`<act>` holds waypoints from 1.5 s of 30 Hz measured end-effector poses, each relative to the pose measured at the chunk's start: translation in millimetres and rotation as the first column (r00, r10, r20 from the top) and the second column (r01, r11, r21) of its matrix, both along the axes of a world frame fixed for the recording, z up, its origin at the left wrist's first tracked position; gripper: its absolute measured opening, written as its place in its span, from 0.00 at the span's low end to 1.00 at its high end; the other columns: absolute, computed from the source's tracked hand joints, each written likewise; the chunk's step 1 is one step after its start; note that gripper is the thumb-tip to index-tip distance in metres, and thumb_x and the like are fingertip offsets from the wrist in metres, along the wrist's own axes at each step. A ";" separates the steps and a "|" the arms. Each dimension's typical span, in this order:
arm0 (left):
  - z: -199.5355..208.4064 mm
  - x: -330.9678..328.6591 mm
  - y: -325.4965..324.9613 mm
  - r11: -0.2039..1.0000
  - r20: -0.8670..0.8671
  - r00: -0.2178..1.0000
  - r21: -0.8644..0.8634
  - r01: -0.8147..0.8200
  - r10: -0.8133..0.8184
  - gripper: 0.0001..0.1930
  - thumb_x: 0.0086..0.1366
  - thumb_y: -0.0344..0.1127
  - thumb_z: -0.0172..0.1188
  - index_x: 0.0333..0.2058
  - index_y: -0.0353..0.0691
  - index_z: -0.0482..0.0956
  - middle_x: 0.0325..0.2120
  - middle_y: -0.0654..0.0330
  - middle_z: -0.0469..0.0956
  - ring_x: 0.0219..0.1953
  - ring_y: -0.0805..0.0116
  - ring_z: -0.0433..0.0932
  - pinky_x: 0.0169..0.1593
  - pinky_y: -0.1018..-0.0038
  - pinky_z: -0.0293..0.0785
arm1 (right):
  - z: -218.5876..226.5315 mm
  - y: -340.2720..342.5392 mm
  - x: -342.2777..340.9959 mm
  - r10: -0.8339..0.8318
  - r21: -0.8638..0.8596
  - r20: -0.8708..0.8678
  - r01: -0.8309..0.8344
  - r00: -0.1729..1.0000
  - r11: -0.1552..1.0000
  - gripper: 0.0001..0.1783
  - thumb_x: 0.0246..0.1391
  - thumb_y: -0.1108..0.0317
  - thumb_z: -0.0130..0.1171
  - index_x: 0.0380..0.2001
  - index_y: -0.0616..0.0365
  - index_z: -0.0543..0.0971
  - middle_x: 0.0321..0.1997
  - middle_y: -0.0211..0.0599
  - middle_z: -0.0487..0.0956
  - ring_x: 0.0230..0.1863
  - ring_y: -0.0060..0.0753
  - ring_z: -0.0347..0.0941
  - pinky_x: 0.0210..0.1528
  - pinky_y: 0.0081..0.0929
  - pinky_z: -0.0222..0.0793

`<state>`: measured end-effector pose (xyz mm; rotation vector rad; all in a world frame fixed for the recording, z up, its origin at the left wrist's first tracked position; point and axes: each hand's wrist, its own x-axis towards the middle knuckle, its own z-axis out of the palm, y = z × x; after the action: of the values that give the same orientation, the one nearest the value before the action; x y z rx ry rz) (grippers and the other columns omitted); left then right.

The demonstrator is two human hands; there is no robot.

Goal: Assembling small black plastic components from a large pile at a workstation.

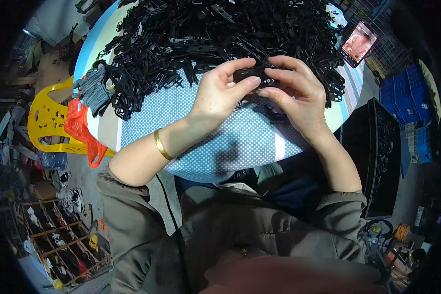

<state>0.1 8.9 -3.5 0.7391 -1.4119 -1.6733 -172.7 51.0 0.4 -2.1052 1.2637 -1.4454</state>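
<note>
1. Nearest, the person's brown-green sleeves [132,220] are pushed up to the elbows, and a gold bangle [161,145] circles the left forearm.
2. The dotted blue cloth [157,117] covers the near part of a round table.
3. Above it, the left hand [215,95] pinches a small black part [243,75] between thumb and index finger.
4. The right hand [301,93] curls its fingers at the right end of that part; I cannot tell whether it grips it.
5. Just beyond both hands, a big heap of black parts [181,36] spreads across the table.
6. Left of the heap lies a grey glove [95,92]; a red plastic bag [77,122] hangs at the table's left edge, beside a yellow chair [46,115].
7. At the far right, a phone [358,44] with a lit screen stands tilted; blue crates [407,95] sit farther out.
</note>
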 end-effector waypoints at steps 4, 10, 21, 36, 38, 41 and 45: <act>3.5 3.9 -1.6 0.995 -0.049 0.998 -0.095 0.037 -0.042 0.21 0.60 0.26 0.53 0.53 0.30 0.63 0.36 0.56 0.76 0.37 0.75 0.75 0.44 0.81 0.73 | 17.3 -0.2 -4.2 -0.088 0.239 -0.005 0.086 0.996 0.967 0.21 0.39 0.69 0.67 0.41 0.60 0.77 0.48 0.35 0.72 0.33 0.15 0.72 0.32 0.10 0.69; 8.4 6.3 -5.0 0.980 -0.057 0.983 -0.104 0.171 -0.177 0.23 0.59 0.25 0.54 0.53 0.30 0.62 0.36 0.57 0.76 0.37 0.76 0.75 0.43 0.81 0.73 | 17.7 -2.2 -17.8 0.034 0.491 0.202 -0.131 0.979 0.861 0.16 0.43 0.71 0.64 0.38 0.66 0.77 0.35 0.34 0.78 0.33 0.21 0.73 0.38 0.17 0.68; 0.5 -5.7 32.5 0.450 0.478 0.714 -0.559 0.696 -0.511 0.13 0.51 0.28 0.62 0.36 0.35 0.73 0.36 0.55 0.73 0.38 0.61 0.73 0.41 0.70 0.70 | 40.6 10.2 -54.3 0.429 0.526 -0.286 -0.234 0.857 0.818 0.21 0.35 0.60 0.69 0.33 0.59 0.79 0.30 0.36 0.78 0.29 0.28 0.74 0.28 0.24 0.68; -7.4 -14.7 -28.2 0.447 0.487 0.668 -0.859 0.250 0.563 0.15 0.48 0.40 0.64 0.30 0.34 0.78 0.27 0.56 0.74 0.36 0.61 0.70 0.39 0.68 0.70 | 15.1 4.4 -33.9 0.209 0.278 -0.419 -0.094 0.883 0.956 0.14 0.38 0.68 0.63 0.30 0.66 0.78 0.29 0.42 0.77 0.34 0.37 0.74 0.34 0.28 0.71; -7.1 -12.5 -28.4 0.432 0.408 0.700 -0.888 0.155 0.587 0.12 0.49 0.36 0.63 0.28 0.33 0.77 0.26 0.55 0.74 0.36 0.61 0.71 0.38 0.68 0.70 | 16.5 4.1 -34.4 0.176 0.287 -0.415 -0.055 0.893 0.956 0.15 0.41 0.68 0.62 0.33 0.66 0.77 0.29 0.41 0.77 0.33 0.35 0.74 0.32 0.25 0.71; 12.9 -10.3 -18.1 0.597 0.458 0.745 -0.796 0.101 0.485 0.10 0.51 0.33 0.61 0.30 0.33 0.74 0.26 0.54 0.74 0.28 0.64 0.73 0.31 0.73 0.71 | 9.9 4.3 -34.6 0.000 0.049 -0.297 0.015 0.955 0.999 0.15 0.43 0.73 0.62 0.37 0.63 0.77 0.32 0.39 0.77 0.32 0.33 0.74 0.33 0.22 0.71; 12.7 -5.0 -5.7 0.911 0.430 0.898 -0.401 0.097 0.094 0.12 0.57 0.30 0.58 0.38 0.31 0.71 0.26 0.57 0.76 0.23 0.72 0.76 0.28 0.82 0.72 | 14.0 9.1 -31.9 -0.085 -0.139 -0.279 0.047 0.957 0.989 0.15 0.39 0.76 0.64 0.36 0.60 0.78 0.35 0.38 0.78 0.34 0.33 0.75 0.34 0.22 0.71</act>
<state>-5.0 3.2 9.2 0.9012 -2.0060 -1.1741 -204.6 60.1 14.4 -2.4513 1.3855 -1.3193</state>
